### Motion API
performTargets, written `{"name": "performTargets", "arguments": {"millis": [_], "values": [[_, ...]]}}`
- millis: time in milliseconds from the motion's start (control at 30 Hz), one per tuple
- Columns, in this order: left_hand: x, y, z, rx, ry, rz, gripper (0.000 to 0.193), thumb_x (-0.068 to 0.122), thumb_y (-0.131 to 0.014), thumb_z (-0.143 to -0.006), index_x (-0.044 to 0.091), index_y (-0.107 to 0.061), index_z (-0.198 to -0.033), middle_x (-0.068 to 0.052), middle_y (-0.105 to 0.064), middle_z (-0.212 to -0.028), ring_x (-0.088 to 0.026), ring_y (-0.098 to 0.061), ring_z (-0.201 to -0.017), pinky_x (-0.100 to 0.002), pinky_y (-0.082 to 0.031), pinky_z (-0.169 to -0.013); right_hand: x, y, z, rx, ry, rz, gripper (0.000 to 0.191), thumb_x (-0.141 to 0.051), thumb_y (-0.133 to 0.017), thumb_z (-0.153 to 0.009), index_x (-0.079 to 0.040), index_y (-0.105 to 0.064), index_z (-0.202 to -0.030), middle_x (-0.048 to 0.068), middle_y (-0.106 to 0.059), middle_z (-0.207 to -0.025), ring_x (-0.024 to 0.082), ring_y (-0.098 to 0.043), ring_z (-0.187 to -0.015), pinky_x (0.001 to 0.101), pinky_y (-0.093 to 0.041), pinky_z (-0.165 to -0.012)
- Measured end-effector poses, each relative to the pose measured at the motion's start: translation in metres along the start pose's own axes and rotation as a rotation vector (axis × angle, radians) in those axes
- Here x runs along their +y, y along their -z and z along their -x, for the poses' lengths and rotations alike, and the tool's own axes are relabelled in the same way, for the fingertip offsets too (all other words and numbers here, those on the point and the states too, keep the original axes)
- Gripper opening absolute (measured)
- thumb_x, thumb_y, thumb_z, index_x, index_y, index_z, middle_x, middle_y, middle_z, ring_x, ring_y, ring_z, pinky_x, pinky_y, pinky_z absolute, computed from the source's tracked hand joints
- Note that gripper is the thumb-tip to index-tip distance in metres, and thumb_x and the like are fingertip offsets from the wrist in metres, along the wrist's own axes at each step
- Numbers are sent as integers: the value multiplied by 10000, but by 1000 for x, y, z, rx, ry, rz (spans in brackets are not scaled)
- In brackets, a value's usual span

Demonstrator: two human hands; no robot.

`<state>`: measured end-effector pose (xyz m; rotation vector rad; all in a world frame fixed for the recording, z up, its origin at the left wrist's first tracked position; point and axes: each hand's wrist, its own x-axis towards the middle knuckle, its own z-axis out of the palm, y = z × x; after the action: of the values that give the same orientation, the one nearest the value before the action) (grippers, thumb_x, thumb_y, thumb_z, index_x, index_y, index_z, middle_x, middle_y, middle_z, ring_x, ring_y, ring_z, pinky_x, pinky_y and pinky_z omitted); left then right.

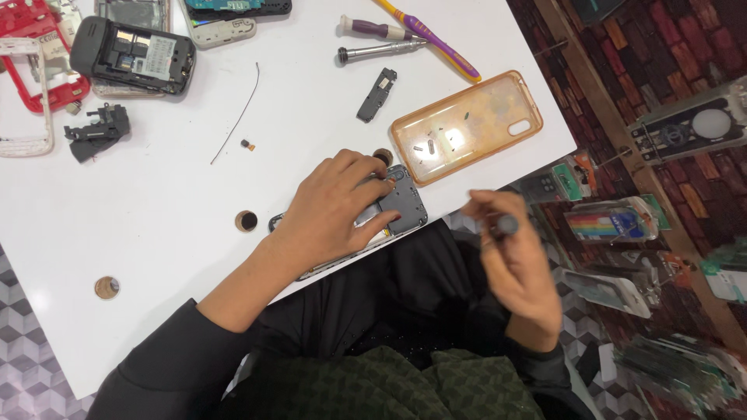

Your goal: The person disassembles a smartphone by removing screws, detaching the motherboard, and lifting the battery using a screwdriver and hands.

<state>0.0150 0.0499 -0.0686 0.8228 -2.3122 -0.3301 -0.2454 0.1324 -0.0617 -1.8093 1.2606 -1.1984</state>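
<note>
A: Where is each hand?

B: The left hand (336, 208) lies flat on an opened phone (393, 208) at the near edge of the white worktop (156, 233), fingers pressed down on its grey inner plate. The right hand (517, 268), blurred, hovers off the edge just beside it, its grip pinched round a small dark-tipped tool (504, 225).

A: What surrounds them?

B: An orange-tinted clear case (467, 126) with tiny loose parts lies just beyond the phone; screwdrivers (389, 40) sit farther back.

A: How would this go well?

B: Probably by pinning the phone firmly, bringing the tool tip down straight, and parking loose parts in the case.
</note>
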Motion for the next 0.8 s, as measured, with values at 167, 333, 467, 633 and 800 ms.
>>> {"name": "performTargets", "arguments": {"millis": [167, 333, 467, 633, 800], "values": [[3, 0, 1, -21, -60, -118, 299, 260, -784, -877, 8, -753, -1034, -72, -634, -1049, -252, -582, -1064, -372, -471, -798, 14, 6, -17, 370, 76, -296, 598, 80, -587, -975, -60, -314, -1488, 103, -597, -1182, 175, -656, -997, 335, -614, -899], [2, 0, 1, -18, -39, -85, 289, 273, -802, -857, 33, -755, -1010, -55, -645, -1022, -239, -583, -1023, -372, -467, -763, 36, -11, -56, 398, 318, -170, 836, 96, -652, -1098, -194, -58, -1609, 155, -673, -1128, 240, -737, -1029, 378, -655, -972], [-2, 1, 0, -17, -24, -42, 329, 329, -817, -816, 55, -754, -986, -58, -652, -1032, -236, -582, -1004, -374, -478, -763, 44, -30, -71, 345, 363, -111, 735, 136, -657, -1144, -242, -131, -1490, 162, -668, -1145, 235, -715, -1055, 334, -660, -955], [-5, 0, -1, 0, -73, -42, 368, 385, -821, -812, 92, -762, -1028, -51, -646, -1052, -239, -577, -1013, -370, -477, -767, 42, -33, -75, 308, 321, -48, 680, 173, -675, -1066, -162, -196, -1411, 183, -647, -1117, 247, -718, -1070, 316, -659, -894], [-6, -2, 0, -25, -30, -30, 389, 388, -825, -810, 95, -760, -1058, -42, -644, -1047, -236, -578, -1012, -368, -476, -776, 32, -22, -65, 280, 368, 235, 763, 214, -637, -923, -111, -190, -1449, 315, -479, -1247, 304, -680, -1047, 355, -645, -907]]}}
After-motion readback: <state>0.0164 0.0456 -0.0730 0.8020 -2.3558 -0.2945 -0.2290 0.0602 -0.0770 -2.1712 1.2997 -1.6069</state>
